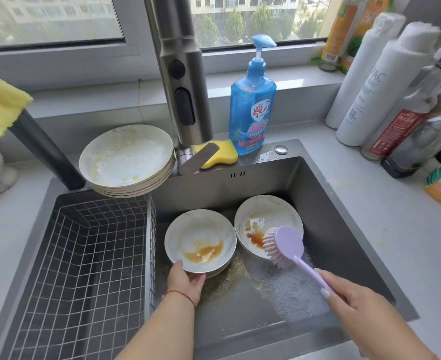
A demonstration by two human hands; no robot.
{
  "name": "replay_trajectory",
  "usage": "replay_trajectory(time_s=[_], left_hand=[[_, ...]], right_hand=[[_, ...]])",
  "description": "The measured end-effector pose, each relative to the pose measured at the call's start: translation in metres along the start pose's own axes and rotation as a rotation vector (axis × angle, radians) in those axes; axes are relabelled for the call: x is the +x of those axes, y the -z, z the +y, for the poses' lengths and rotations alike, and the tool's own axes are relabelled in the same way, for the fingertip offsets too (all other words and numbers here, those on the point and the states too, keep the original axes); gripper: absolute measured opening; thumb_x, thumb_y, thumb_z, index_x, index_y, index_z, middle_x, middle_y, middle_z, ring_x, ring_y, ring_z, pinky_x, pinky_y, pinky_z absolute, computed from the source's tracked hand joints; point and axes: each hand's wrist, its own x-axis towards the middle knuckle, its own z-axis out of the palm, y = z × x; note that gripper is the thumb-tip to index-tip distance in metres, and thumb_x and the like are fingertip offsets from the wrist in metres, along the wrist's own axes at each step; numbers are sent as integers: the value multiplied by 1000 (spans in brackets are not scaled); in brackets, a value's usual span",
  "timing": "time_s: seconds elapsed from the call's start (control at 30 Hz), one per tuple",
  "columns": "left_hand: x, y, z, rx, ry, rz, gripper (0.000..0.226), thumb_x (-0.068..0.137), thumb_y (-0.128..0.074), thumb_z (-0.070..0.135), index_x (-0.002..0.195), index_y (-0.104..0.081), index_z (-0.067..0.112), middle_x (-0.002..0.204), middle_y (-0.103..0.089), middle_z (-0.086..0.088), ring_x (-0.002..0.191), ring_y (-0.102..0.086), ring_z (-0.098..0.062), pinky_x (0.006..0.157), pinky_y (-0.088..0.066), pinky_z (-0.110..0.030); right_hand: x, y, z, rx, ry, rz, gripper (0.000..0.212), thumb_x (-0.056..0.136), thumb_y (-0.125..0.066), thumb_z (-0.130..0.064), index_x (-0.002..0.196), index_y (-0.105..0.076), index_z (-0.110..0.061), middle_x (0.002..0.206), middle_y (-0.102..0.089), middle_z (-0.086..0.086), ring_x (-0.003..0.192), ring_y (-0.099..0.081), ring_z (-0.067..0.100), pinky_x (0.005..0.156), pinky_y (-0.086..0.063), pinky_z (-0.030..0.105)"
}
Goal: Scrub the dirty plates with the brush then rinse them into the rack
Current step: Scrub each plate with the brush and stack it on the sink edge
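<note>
In the sink [331,203], the left hand [185,280] grips the six-o'clock rim of a sauce-smeared plate [200,239] while the right hand [354,302], fingers curled round the handle, holds the brush [285,245] against the plate at three o'clock [268,219], wire rack [84,268] at nine o'clock.

i count two dirty plates [200,239] [267,224] down in the sink [331,216], one stack of plates [128,161] by the tap [180,81], one purple brush [285,246], one wire rack [84,268], one blue soap bottle [252,107], one yellow sponge [218,154] and two hands [185,280] [349,297].
</note>
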Motion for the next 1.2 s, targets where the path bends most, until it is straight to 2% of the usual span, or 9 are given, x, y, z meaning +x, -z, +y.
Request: replay_trajectory(time_s=[0.13,0.27,0.37,0.47,0.57,0.73,0.8,1.1,1.2], left_hand=[[2,-10,1,-32,15,-63,52,101,-51,40,146,-39,17,133,-55,-10,117,-57,-31,105,-43,-51],[9,-16,-3,22,-21,-67,46,102,-46,43,139,-45,15,102,-61,-7,89,-60,-23,91,-49,-43],[8,-15,-2,43,-30,-72,48,102,-47,42,141,-45,14,111,-62,-7,101,-61,-24,86,-49,-41],[7,-13,1,13,-25,-72,53,101,-50,43,146,-40,17,142,-50,-9,122,-55,-30,77,-54,-44],[-6,-13,2,-54,-3,-108,55,100,-50,45,147,-38,16,148,-42,-12,129,-48,-39,89,-55,-55],[-51,-11,7,11,-20,-284,46,102,-46,44,137,-46,15,133,-54,-15,102,-61,-39,87,-55,-59],[-66,-7,8,93,-64,-359,43,102,-44,47,133,-53,17,125,-63,-17,105,-64,-40,87,-54,-63],[-102,23,13,313,-166,-470,55,101,-33,59,129,-61,21,116,-72,-10,105,-70,-31,74,-60,-48],[-111,29,18,324,-214,-471,53,102,-31,57,128,-60,21,115,-73,-9,102,-71,-31,69,-60,-47]], right_hand=[[1,1,4,-2,8,-4,37,97,-42,-39,108,-33,-73,103,-66,-18,95,-58,2,75,-44,16],[0,3,7,17,2,-8,39,98,-41,-38,107,-31,-75,104,-64,-22,96,-57,2,72,-43,14],[2,4,11,15,5,-30,39,97,-41,-38,110,-37,-74,106,-66,-18,96,-58,2,79,-46,16],[-1,7,7,4,9,-38,38,97,-40,-38,110,-38,-74,101,-66,-20,83,-60,4,59,-45,12],[-1,9,0,27,17,-67,37,97,-41,-33,114,-42,-67,91,-64,-17,70,-56,7,51,-40,14],[1,5,-15,174,57,-166,52,92,-42,-9,111,-52,-57,62,-52,-8,50,-46,7,50,-39,21],[-1,3,-26,280,83,-228,58,91,-41,-3,106,-55,-57,62,-47,-1,46,-39,9,44,-37,22],[3,-5,-66,123,179,-285,32,96,-34,-24,102,-46,-53,61,-52,3,42,-50,15,57,-41,26],[-4,3,-70,-50,188,-330,42,100,-25,-25,114,-40,-62,60,-47,-4,26,-37,8,35,-29,18]])
